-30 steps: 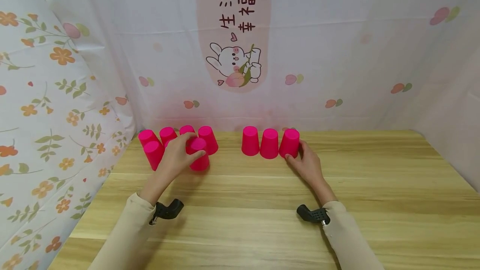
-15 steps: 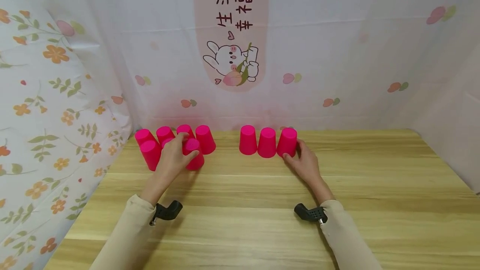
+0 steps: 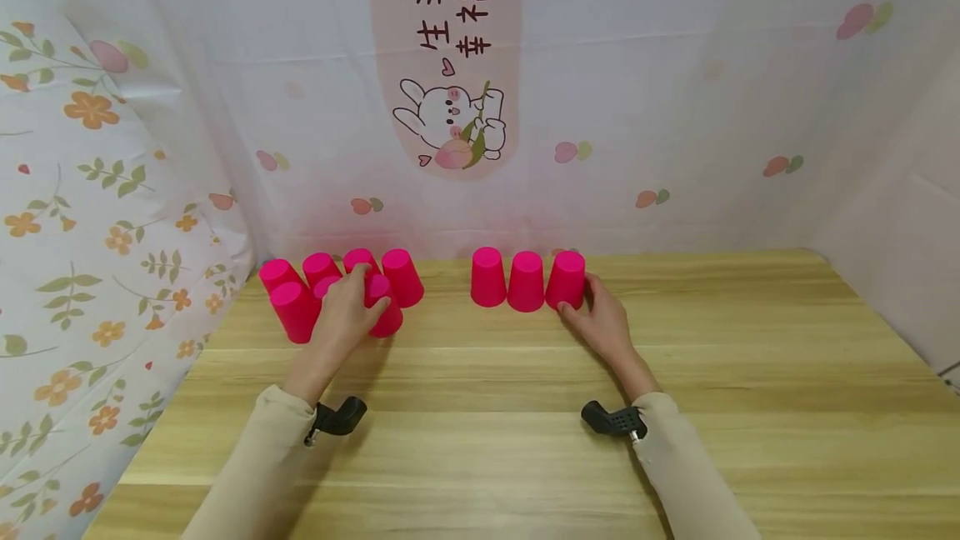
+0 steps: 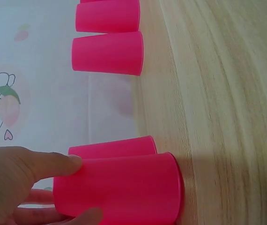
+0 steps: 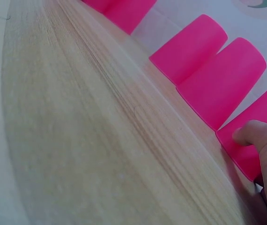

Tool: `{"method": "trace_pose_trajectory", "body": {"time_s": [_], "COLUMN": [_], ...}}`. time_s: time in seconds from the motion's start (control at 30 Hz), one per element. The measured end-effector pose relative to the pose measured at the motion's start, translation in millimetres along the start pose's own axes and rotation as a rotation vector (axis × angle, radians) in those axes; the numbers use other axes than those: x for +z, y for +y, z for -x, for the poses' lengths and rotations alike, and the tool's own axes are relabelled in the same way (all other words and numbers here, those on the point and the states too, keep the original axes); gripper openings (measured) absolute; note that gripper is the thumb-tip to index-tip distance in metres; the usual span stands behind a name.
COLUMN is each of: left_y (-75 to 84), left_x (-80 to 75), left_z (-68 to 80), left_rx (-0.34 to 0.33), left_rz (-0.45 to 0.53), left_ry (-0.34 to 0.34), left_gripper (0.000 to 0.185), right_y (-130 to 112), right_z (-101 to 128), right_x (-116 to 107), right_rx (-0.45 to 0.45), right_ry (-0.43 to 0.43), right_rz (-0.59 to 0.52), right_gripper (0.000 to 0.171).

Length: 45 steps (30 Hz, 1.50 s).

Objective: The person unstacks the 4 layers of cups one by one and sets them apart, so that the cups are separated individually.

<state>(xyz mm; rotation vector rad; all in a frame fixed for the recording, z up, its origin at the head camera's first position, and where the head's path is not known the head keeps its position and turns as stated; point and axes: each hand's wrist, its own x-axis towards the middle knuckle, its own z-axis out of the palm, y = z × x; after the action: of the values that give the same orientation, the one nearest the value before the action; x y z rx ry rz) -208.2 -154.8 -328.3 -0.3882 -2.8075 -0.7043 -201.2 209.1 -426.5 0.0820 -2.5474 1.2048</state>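
Bright pink cups stand upside down on the wooden table in two groups. In the head view my left hand (image 3: 341, 315) grips the front right cup (image 3: 387, 319) of the left group, thumb on its near side. The left wrist view shows this cup (image 4: 129, 187) in front of another cup (image 4: 114, 147). My right hand (image 3: 606, 323) holds the rightmost cup (image 3: 566, 280) of a row of three, thumb low near its rim. Beside it stand the middle cup (image 3: 526, 282) and the left cup (image 3: 488, 277). My left hand partly hides several cups behind it.
The left group also has a rear right cup (image 3: 402, 278) and a front left cup (image 3: 295, 312). A gap of bare table (image 3: 447, 298) separates the groups. A patterned cloth (image 3: 637, 107) hangs behind the table, and a flowered cloth (image 3: 112, 232) hangs at left.
My left hand has shifted its cup slightly left, closer in to its group. My right hand and its cup stay put in the row. The head view has turned a little rightward.
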Motion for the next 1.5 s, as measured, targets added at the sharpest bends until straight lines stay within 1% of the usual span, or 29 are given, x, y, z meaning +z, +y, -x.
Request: {"method": "trace_pose_trajectory", "body": {"time_s": [0.2,0.27,0.33,0.43,0.5,0.6,0.67,0.7,0.83,1.0,1.13,1.27,1.5], "left_y": [1.4,3.0,6.0,14.1,21.1,30.9,36.2,38.5,46.1,56.0,62.2,67.9,74.4], "left_x": [3.0,3.0,2.5,1.7,2.3,6.7,11.7,14.4,27.1,47.4,61.5,72.9,84.3], "left_z": [0.8,2.5,4.6,7.9,8.8,6.8,4.5,3.3,-2.9,-17.0,-27.2,-35.4,-48.6], "left_rx": [-0.005,-0.002,0.017,0.085,0.147,0.242,0.277,0.284,0.271,0.238,0.17,0.107,0.068], "left_rz": [-0.006,-0.033,-0.072,-0.121,-0.119,-0.074,-0.038,-0.019,0.047,0.138,0.226,0.294,0.324], "left_ry": [0.046,0.058,0.075,0.126,0.168,0.212,0.218,0.215,0.169,0.082,0.022,0.001,-0.014], "left_gripper": [0.065,0.067,0.068,0.066,0.063,0.053,0.048,0.046,0.045,0.047,0.05,0.055,0.064], "right_y": [0,0,0,1,1,0,0,0,-1,0,0,0,1], "right_z": [0,0,-1,-1,-1,-2,-1,-1,0,1,1,2,1], "right_x": [-1,-1,-1,-1,-1,-2,-1,0,3,0,-1,-1,0], "right_rx": [0.006,0.002,0.0,-0.002,-0.002,-0.004,-0.002,-0.001,0.009,0.008,0.007,0.009,-0.005], "right_ry": [-0.002,0.002,0.002,-0.002,0.0,0.015,0.015,0.009,-0.016,-0.001,-0.004,-0.01,0.005], "right_rz": [0.005,0.003,0.004,-0.003,-0.006,-0.009,-0.009,-0.008,-0.009,0.009,0.007,-0.002,0.001], "right_gripper": [0.062,0.062,0.062,0.063,0.062,0.062,0.062,0.062,0.063,0.062,0.062,0.063,0.061]}}
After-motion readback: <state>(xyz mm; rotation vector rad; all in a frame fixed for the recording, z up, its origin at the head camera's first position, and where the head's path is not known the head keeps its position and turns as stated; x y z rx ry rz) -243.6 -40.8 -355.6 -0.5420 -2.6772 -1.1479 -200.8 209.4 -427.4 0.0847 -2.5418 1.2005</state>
